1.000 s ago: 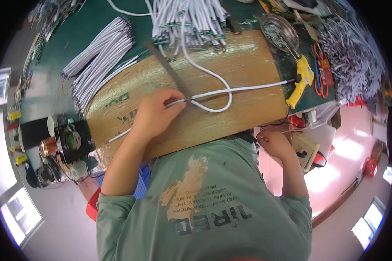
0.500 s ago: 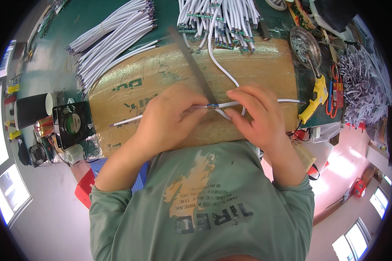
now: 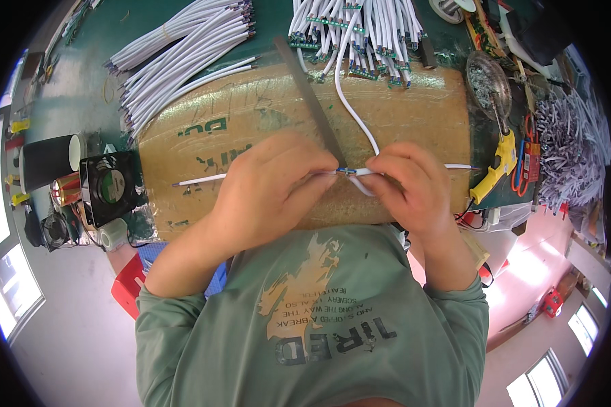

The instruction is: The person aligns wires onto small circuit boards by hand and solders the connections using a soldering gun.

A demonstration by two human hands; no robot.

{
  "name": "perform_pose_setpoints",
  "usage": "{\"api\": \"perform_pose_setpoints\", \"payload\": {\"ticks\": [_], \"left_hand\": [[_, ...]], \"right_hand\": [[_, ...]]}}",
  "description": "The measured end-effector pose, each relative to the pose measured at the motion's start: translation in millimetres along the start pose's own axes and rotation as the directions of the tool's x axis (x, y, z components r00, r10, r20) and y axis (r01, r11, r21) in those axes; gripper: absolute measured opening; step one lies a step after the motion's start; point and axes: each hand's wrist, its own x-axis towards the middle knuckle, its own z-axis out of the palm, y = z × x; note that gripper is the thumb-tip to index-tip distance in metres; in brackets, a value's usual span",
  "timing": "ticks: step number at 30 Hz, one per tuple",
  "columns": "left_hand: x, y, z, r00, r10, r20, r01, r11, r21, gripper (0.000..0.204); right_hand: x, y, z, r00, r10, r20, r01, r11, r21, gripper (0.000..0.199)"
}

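Note:
Just above the cardboard's near edge, my left hand (image 3: 275,186) pinches a white cable (image 3: 200,180), whose tail sticks out to its left. My right hand (image 3: 414,186) pinches a white cable (image 3: 458,166) that shows past its right side. Small coloured wires (image 3: 346,171) are exposed between my fingertips, where the two cable ends meet. Whether they are joined, I cannot tell. Another white cable (image 3: 356,112) curves down from the far pile (image 3: 360,34) and passes by my right fingers. A flat metal strip (image 3: 309,95) lies slanted behind the wires.
Cardboard (image 3: 414,102) covers the green table. White cable bundles (image 3: 183,54) lie far left. At right are a yellow-handled soldering gun (image 3: 499,166), a round metal dish (image 3: 487,85), red-handled pliers (image 3: 528,159) and a heap of short cables (image 3: 567,146). A black fan (image 3: 108,186) stands left.
Both hands have shifted slightly right in the picture, as has much of the scene. My right fingertips are now closer to the exposed wires, and a white cable end shows at them.

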Motion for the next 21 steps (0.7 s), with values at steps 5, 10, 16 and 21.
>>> {"api": "perform_pose_setpoints", "payload": {"ticks": [5,10,16,21], "left_hand": [[0.3,-3.4,1.8,0.999,-0.045,-0.009,0.046,0.999,0.025,0.014],[1.7,-0.5,2.1,0.989,-0.142,0.032,0.14,0.989,0.047,0.012],[-0.3,-0.7,1.6,0.973,-0.223,0.065,0.224,0.975,0.001,0.014],[-1.0,-1.7,1.9,0.97,-0.232,0.07,0.234,0.972,-0.015,0.015]], "right_hand": [[3.1,-3.1,-0.5,0.996,0.038,0.075,-0.036,0.999,-0.021,0.021],[7.9,-3.9,2.4,0.993,0.081,0.086,-0.079,0.996,-0.028,0.014],[7.4,-5.1,4.2,0.977,0.157,0.142,-0.16,0.987,0.007,0.011],[5.7,-6.1,6.4,0.973,0.182,0.142,-0.186,0.983,0.013,0.01]]}}
